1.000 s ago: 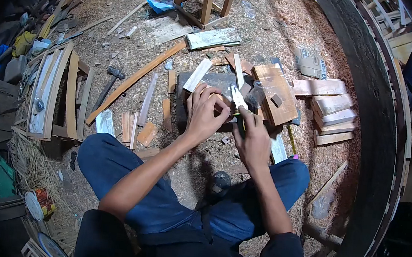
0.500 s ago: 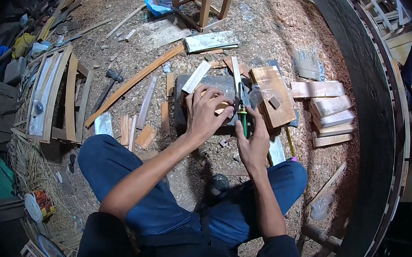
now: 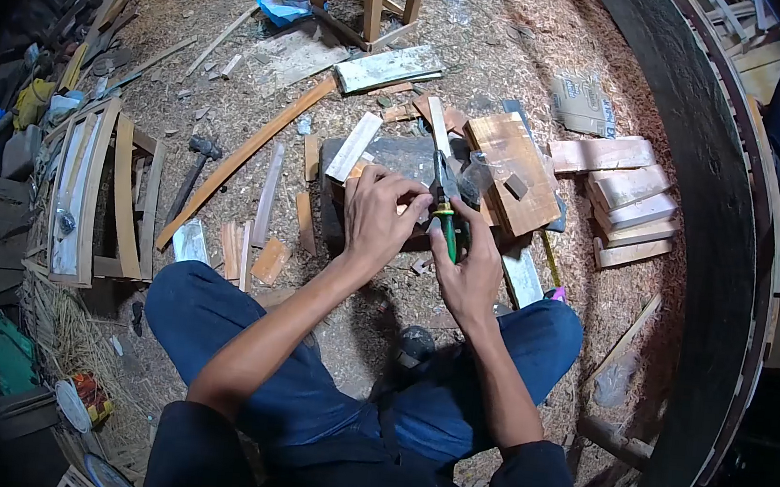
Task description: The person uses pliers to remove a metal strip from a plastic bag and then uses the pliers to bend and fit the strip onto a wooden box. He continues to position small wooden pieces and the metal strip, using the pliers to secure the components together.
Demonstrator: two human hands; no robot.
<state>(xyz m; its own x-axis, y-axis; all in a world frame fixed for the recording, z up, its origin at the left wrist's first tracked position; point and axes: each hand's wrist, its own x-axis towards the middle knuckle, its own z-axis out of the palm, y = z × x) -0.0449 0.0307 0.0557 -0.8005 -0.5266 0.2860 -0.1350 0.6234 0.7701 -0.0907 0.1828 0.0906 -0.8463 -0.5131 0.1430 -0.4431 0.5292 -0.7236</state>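
Observation:
My right hand [image 3: 470, 275] is closed around green-handled pliers [image 3: 448, 232], which have a yellow band below their narrow metal jaws. The jaws point away from me, over a dark block [image 3: 405, 158]. Close beside them on the left is my left hand [image 3: 375, 212], with its fingers curled and its thumb and forefinger nearly meeting. What lies between those fingertips is too small to make out. A pale wood strip [image 3: 354, 146] rests on the block just beyond my left hand. To the right, a small brown wood piece [image 3: 515, 186] sits on a thick board [image 3: 509, 152].
Several planks [image 3: 633, 206] are stacked at the right. A hammer [image 3: 195, 168] and a long wood strip [image 3: 248, 162] lie on the shavings at the left, near a wooden frame [image 3: 117, 198]. A stool [image 3: 372, 7] stands ahead. A dark beam [image 3: 720, 228] curves along the right.
My right hand and the pliers have shifted slightly left and toward me. My left hand has also moved a little left, still beside the jaws. The whole view has tilted slightly.

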